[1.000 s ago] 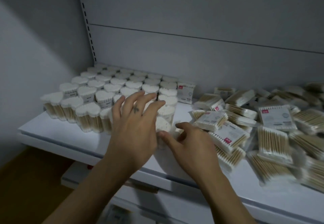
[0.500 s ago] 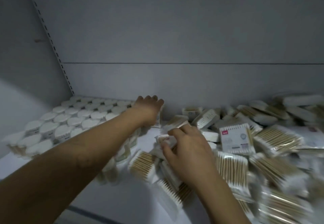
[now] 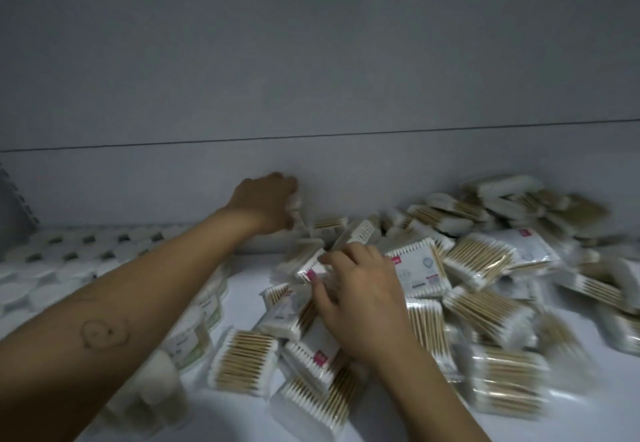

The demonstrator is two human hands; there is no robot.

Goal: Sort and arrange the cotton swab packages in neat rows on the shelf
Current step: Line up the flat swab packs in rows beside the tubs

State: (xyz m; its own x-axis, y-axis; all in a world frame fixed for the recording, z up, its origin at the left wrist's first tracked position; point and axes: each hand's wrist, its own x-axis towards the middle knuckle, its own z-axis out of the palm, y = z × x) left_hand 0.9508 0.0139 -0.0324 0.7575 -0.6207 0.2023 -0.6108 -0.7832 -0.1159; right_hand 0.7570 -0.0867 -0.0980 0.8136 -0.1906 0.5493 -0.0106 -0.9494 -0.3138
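A loose pile of flat cotton swab packages (image 3: 481, 299) covers the right half of the white shelf (image 3: 242, 279). Heart-shaped swab tubs (image 3: 52, 268) stand in rows on the left. My left hand (image 3: 263, 202) reaches to the back wall, its fingers curled round an upright flat package (image 3: 297, 214) that is mostly hidden and blurred. My right hand (image 3: 360, 299) lies on the near left part of the pile, with thumb and fingers pinching a flat package with a pink label (image 3: 309, 272).
The grey back panel (image 3: 346, 95) rises straight behind the shelf. More tubs (image 3: 194, 330) stand under my left forearm. A bare strip of shelf runs between the tubs and the pile. A slotted upright (image 3: 14, 195) shows at the far left.
My view has moved right and closer to the shelf. My left hand has left the tubs, reached to the back wall and closed on the upright package. My right hand went into the pile.
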